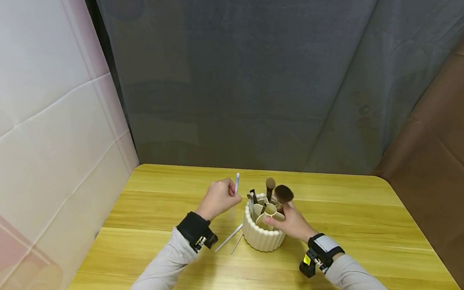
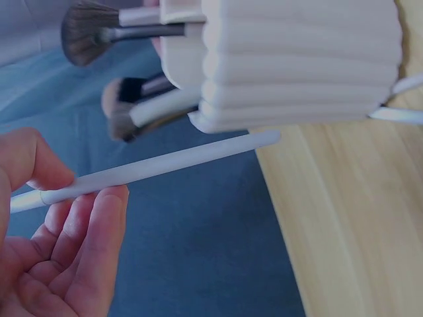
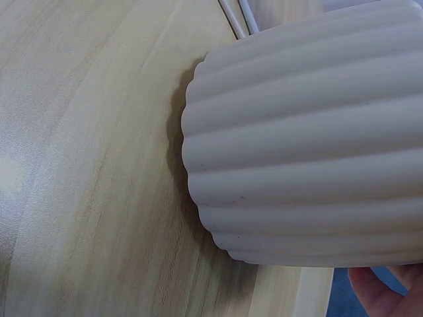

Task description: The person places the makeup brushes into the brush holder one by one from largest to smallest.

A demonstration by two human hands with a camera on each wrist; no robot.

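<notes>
Head view shows the left hand (image 1: 218, 198) raised just left of a ribbed cream holder (image 1: 263, 235), its fingers curled round a slim white brush handle (image 1: 237, 183) that sticks up and slightly right. The left wrist view confirms the hold: thumb and fingertips (image 2: 99, 211) pinch the handle (image 2: 165, 166) near one end, its free end close to the holder's wall (image 2: 297, 66) but not touching it. The right hand (image 1: 290, 223) rests against the holder's near right rim, fingers bent over the edge; how firmly it grips cannot be told. Several brushes (image 1: 282, 193) stand upright in the holder's compartments, bristles up. Two more white sticks (image 1: 228, 238) lie on the table beside the holder's left foot.

A light pinch so near the handle's end leaves it free to swing, so it could slip out or knock the standing brushes. If the right hand presses on the rim, the holder might tip or slide on the smooth wood.

A yellow wooden table (image 1: 171, 205) with a rounded far right corner carries everything. Grey cloth (image 1: 271, 68) hangs behind it, a pale panel (image 1: 28, 135) stands left, and brown sheeting (image 1: 455, 144) right.
</notes>
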